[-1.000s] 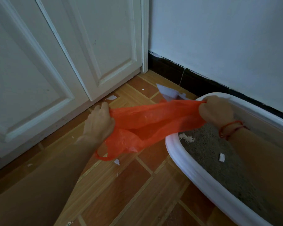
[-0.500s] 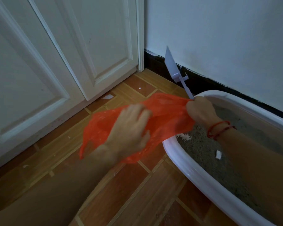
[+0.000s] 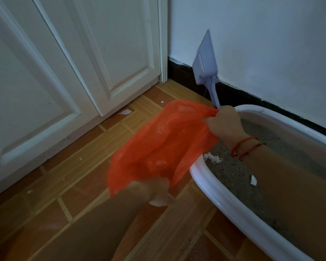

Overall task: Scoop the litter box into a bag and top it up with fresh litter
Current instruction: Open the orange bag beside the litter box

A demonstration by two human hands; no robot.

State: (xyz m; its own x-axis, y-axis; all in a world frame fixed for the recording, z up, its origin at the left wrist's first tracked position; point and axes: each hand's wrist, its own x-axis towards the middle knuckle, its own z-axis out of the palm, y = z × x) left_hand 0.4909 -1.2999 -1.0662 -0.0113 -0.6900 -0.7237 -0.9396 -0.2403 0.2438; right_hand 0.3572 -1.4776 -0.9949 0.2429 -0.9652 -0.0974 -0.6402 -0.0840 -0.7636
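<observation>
An orange plastic bag (image 3: 164,146) hangs stretched between my two hands, just left of the white litter box (image 3: 224,200). My right hand (image 3: 225,125) grips the bag's far edge together with the handle of a pale scoop (image 3: 205,61), whose blade sticks up against the wall. My left hand (image 3: 151,189) grips the bag's near edge, blurred and partly under the plastic. Grey litter (image 3: 231,172) fills the box, with white scraps (image 3: 213,158) lying on it. My right forearm crosses over the box.
White panelled doors (image 3: 73,72) stand at the left, a pale wall with a black skirting board (image 3: 239,95) behind the box. The floor is brown tile (image 3: 79,178) with small white scraps (image 3: 125,112) scattered on it.
My left hand moved from the bag's left end down to its near edge. My right hand raised the scoop, so its blade stands upright above the bag.
</observation>
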